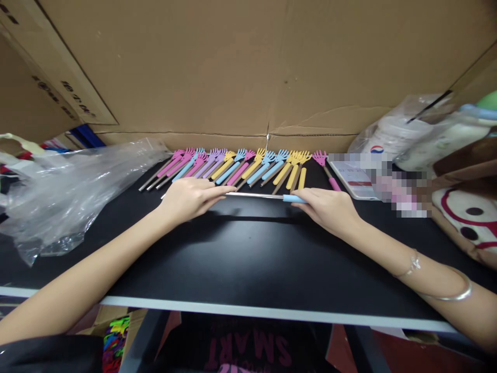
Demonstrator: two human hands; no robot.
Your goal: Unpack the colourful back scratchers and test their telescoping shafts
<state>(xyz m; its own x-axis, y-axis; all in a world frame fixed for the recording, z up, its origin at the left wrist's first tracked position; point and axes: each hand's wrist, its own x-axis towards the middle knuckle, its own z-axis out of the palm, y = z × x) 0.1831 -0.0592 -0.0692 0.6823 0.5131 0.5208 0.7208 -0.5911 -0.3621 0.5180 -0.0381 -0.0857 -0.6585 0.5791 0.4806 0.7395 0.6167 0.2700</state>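
A back scratcher with a thin metal rod [258,195] and a light blue grip [292,199] is stretched level between my two hands, above the black table. My left hand [189,197] is closed around its left end, so that end is hidden. On the blue grip, my right hand [330,207] is closed with the fingers pinched. Behind them lies a row of back scratchers [243,168] in pink, blue, purple and yellow, with claw-shaped heads towards the back. One pink back scratcher [328,170] lies apart, just beyond my right hand.
Clear plastic bags [77,191] lie on the left of the black table [248,264]. Cardboard [217,67] walls the back. At right are a white phone-like device [351,176], a bagged white bottle [399,137] and a brown pouch [466,217] with a cartoon face.
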